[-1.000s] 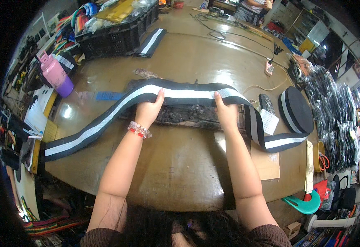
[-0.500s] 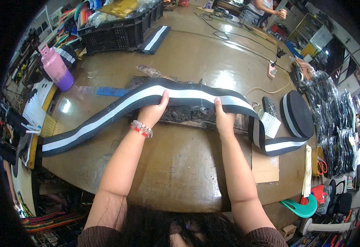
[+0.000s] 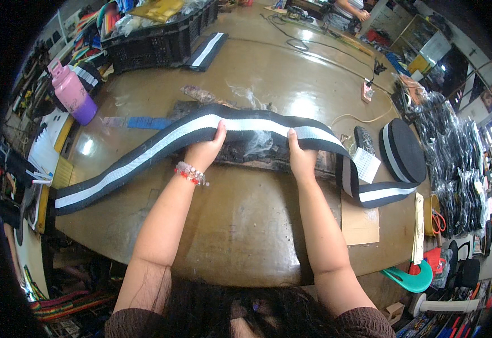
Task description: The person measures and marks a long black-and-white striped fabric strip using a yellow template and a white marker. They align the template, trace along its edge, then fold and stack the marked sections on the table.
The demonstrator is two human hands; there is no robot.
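Observation:
A wide black webbing strap with a white centre stripe (image 3: 161, 142) arches across the table. My left hand (image 3: 204, 149) grips its near edge, thumb on top and fingers hidden beneath. Farther right, my right hand (image 3: 303, 158) clasps the same edge in the same way. Between my hands the strap lies over a dark, scorched-looking block (image 3: 237, 157), which it partly covers. Wisps of pale smoke (image 3: 260, 141) curl up on both sides of the strap there. Its right end loops down and runs to a thick webbing roll (image 3: 409, 152); its left end reaches the table's left edge.
A pink-purple bottle (image 3: 72, 93) and black crate (image 3: 159, 45) stand to the left. Cut webbing pieces (image 3: 207, 52) lie beside the crate. Cables (image 3: 299, 45) cross the far side. Cardboard (image 3: 360, 222), scissors (image 3: 438, 222) and wrapped stacks (image 3: 454, 152) are on the right. A person (image 3: 341, 14) stands far back.
Smoke has appeared around the strap between my hands. Both hands keep their hold on it. The whole view has shifted slightly.

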